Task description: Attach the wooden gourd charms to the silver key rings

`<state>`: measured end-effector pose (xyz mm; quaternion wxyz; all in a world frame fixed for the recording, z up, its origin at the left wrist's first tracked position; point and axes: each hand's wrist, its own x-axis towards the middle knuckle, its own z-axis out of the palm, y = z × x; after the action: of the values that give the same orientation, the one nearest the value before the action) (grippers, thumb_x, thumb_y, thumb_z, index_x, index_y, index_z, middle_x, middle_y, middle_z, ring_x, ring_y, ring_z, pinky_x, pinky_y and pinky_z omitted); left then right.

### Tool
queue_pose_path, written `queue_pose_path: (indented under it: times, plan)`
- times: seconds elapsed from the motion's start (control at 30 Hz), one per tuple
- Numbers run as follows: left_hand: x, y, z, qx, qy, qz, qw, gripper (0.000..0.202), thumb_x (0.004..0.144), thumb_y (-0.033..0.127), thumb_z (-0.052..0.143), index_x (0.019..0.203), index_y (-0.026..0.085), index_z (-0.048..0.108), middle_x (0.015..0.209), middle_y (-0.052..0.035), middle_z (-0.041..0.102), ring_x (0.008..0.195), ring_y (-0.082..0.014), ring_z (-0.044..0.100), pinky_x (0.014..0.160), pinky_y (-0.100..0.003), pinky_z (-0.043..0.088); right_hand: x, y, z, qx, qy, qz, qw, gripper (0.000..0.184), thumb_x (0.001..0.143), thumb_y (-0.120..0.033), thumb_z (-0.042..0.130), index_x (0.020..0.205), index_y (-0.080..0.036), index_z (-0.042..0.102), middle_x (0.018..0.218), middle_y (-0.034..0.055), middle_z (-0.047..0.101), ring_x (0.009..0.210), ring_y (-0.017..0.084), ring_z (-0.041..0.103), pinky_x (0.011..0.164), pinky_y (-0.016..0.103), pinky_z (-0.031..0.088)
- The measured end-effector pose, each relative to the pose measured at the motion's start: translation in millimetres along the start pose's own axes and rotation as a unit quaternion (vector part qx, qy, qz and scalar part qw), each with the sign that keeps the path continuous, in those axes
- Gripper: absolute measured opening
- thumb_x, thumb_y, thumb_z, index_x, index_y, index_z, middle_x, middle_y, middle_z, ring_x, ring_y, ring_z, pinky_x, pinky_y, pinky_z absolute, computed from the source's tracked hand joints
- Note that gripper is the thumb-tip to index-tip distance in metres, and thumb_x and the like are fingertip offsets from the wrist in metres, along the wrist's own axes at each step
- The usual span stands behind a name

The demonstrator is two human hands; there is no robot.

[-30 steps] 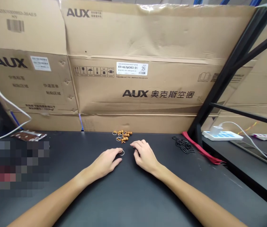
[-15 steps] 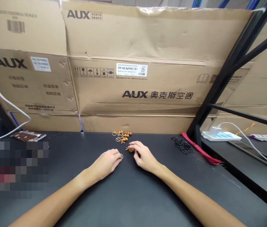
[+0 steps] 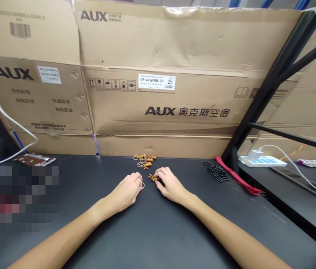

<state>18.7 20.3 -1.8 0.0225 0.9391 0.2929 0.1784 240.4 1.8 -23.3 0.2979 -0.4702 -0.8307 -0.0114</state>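
Observation:
Between the fingertips of my left hand is a thin pale key ring, its edge poking out to the right. My right hand has its thumb and fingers closed around a small brown wooden-bead gourd charm, lying on the dark table. The fingers hide the charm's right end. A narrow gap separates the two hands. Just beyond them sits a little group of similar gourd charms with rings attached.
Black oval links lie in a loose pile to the right, beside a red strap and a black metal frame. Large cardboard boxes wall off the back. A brown packet and a white cable are at left.
My right fingers have come down and closed in on the gourd charm. My left fingers have curled more over the key ring, which stays in them.

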Motion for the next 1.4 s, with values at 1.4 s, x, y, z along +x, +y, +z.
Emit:
queue_pose_path:
  times: [1.4]
  plan:
    - [3.5, 0.0, 2.5, -0.294, 0.034, -0.112, 0.948, 0.028, 0.096, 0.033, 0.033, 0.078, 0.019, 0.048, 0.098, -0.0049, 0.054, 0.093, -0.0164, 0.054, 0.094, -0.032, 0.042, 6.7, -22.7, 5.5, 0.444, -0.016, 0.194, 0.875, 0.032, 0.083, -0.048, 0.058, 0.077, -0.016, 0.057, 0.062, -0.0013, 0.060, 0.051, 0.010, 0.052, 0.052, 0.023, 0.042]
